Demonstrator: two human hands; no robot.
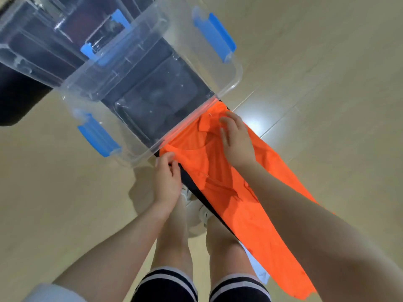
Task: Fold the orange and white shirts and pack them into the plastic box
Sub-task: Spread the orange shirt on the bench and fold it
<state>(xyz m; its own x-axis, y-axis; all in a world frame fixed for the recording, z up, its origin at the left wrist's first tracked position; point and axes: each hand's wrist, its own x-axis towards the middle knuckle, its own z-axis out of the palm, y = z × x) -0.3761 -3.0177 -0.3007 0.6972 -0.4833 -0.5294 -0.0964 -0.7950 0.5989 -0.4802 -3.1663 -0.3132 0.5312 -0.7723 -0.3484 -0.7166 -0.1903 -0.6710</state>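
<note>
Beneath both hands, the orange shirt (237, 205) lies spread along a dark surface, its collar end touching the near rim of the clear box (235, 68) just beyond the fingertips. Left hand (166, 178) pinches the shirt's left edge between curled fingers and thumb; right hand (236, 141) rests flat near the collar, fingers straight. Under the right forearm, a white shirt (259, 271) shows partly from beneath the orange one.

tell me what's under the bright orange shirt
Under the bright orange shirt a dark strip of surface shows along its left edge, and a bit of white fabric pokes out near the bottom. The shirt hides everything else beneath it.
</note>
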